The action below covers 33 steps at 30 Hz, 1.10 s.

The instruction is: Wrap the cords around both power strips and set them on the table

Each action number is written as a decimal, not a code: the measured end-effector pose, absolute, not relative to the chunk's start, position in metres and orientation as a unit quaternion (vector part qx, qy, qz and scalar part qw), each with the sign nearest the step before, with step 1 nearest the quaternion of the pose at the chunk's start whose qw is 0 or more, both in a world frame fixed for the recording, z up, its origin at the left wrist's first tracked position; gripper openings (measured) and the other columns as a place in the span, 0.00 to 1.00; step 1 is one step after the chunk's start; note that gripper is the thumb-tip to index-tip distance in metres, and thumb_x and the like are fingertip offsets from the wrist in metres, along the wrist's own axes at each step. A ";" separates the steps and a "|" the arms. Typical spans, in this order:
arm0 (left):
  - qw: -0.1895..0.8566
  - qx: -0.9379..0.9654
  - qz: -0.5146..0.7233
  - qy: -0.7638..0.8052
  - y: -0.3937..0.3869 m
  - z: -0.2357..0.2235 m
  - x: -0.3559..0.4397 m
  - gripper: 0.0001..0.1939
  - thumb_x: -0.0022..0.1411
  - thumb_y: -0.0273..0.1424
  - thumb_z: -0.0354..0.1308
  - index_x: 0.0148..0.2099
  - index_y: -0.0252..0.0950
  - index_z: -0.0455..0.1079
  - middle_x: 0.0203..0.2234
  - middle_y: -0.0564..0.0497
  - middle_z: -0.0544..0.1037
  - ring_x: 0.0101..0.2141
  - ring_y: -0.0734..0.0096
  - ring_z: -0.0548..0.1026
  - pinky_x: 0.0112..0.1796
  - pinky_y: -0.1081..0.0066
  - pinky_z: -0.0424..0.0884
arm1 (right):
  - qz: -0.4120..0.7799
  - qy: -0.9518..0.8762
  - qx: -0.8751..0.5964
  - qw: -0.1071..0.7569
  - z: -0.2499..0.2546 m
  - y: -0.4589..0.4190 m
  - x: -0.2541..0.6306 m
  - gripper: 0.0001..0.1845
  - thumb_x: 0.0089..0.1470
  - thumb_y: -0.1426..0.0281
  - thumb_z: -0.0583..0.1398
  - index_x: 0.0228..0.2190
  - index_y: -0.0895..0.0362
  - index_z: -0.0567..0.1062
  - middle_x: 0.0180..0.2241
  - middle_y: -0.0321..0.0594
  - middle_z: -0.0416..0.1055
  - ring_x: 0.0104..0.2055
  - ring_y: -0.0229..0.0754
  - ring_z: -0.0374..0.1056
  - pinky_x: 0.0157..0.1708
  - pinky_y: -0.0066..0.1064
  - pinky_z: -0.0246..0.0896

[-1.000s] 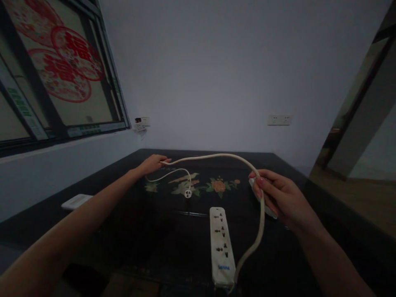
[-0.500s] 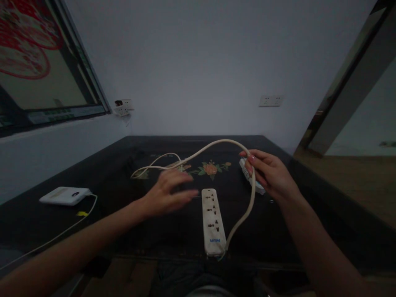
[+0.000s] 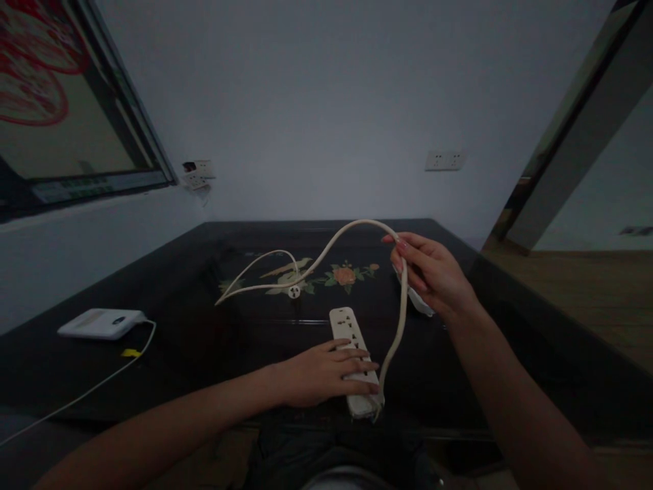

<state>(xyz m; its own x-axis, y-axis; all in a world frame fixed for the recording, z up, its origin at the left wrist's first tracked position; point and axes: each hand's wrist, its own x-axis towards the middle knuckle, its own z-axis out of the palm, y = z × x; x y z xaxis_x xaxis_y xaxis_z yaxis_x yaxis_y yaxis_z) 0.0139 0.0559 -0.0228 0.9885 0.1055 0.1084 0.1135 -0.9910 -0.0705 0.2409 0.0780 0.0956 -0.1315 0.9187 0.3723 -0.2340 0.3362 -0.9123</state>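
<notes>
A white power strip (image 3: 344,327) lies on the dark table (image 3: 204,340), near its front edge. My left hand (image 3: 326,373) lies flat across the near end of the strip, fingers stretched out. Its thick cream cable (image 3: 352,233) rises from that end, arcs up through my right hand (image 3: 431,275) and runs back left across the table to a plug (image 3: 294,292). My right hand is raised above the table, its fingers closed round the cable, with a small white object (image 3: 421,301) showing beneath the palm.
A white box (image 3: 99,322) with a thin cable (image 3: 102,384) sits at the table's left. Painted flowers (image 3: 344,275) decorate the tabletop. Wall sockets (image 3: 445,160) are on the far wall, more sockets (image 3: 196,173) by the window at the left. A doorway opens at the right.
My left hand let go of the far end of the cable, came back toward me and landed flat on the power strip. My right hand lifted the cable a little.
</notes>
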 end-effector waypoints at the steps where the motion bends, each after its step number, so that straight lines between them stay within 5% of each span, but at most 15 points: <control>1: 0.053 -0.996 -0.057 -0.051 0.057 -0.023 0.018 0.23 0.67 0.25 0.47 0.62 0.43 0.58 0.61 0.48 0.63 0.61 0.62 0.59 0.59 0.57 0.57 | 0.493 -0.571 -0.300 0.584 0.096 0.079 0.240 0.09 0.51 0.66 0.62 0.33 0.59 0.76 0.18 0.29 0.67 0.10 0.22 0.43 0.10 0.23 0.29; 14: 0.094 -0.994 -0.053 0.022 0.064 -0.018 0.028 0.18 0.64 0.24 0.51 0.56 0.36 0.65 0.50 0.43 0.75 0.53 0.60 0.69 0.58 0.56 0.59 | 0.490 -0.558 -0.326 0.585 0.087 0.100 0.239 0.11 0.50 0.66 0.62 0.35 0.60 0.76 0.18 0.30 0.67 0.11 0.23 0.44 0.10 0.22 0.31; 23: -0.125 -0.977 -0.142 -0.100 0.032 -0.029 -0.019 0.25 0.61 0.24 0.51 0.60 0.35 0.54 0.53 0.42 0.72 0.59 0.63 0.63 0.62 0.56 0.49 | 0.521 -0.523 -0.327 0.590 0.069 0.112 0.243 0.12 0.48 0.66 0.64 0.34 0.60 0.76 0.18 0.29 0.67 0.11 0.23 0.46 0.10 0.21 0.34; 28: -0.229 -0.918 -0.313 -0.080 0.020 -0.021 -0.033 0.23 0.64 0.25 0.52 0.60 0.42 0.57 0.51 0.43 0.74 0.54 0.63 0.70 0.60 0.56 0.57 | 0.537 -0.465 -0.332 0.621 0.061 0.126 0.249 0.11 0.48 0.65 0.63 0.32 0.60 0.76 0.18 0.30 0.66 0.13 0.26 0.52 0.11 0.20 0.42; 33: -0.331 -0.828 -0.436 -0.125 0.017 0.009 -0.044 0.17 0.60 0.34 0.60 0.52 0.44 0.69 0.41 0.45 0.77 0.43 0.62 0.76 0.44 0.66 0.72 | 0.580 -0.407 -0.370 0.601 0.045 0.142 0.250 0.09 0.50 0.65 0.61 0.27 0.59 0.72 0.19 0.33 0.67 0.17 0.29 0.59 0.14 0.21 0.51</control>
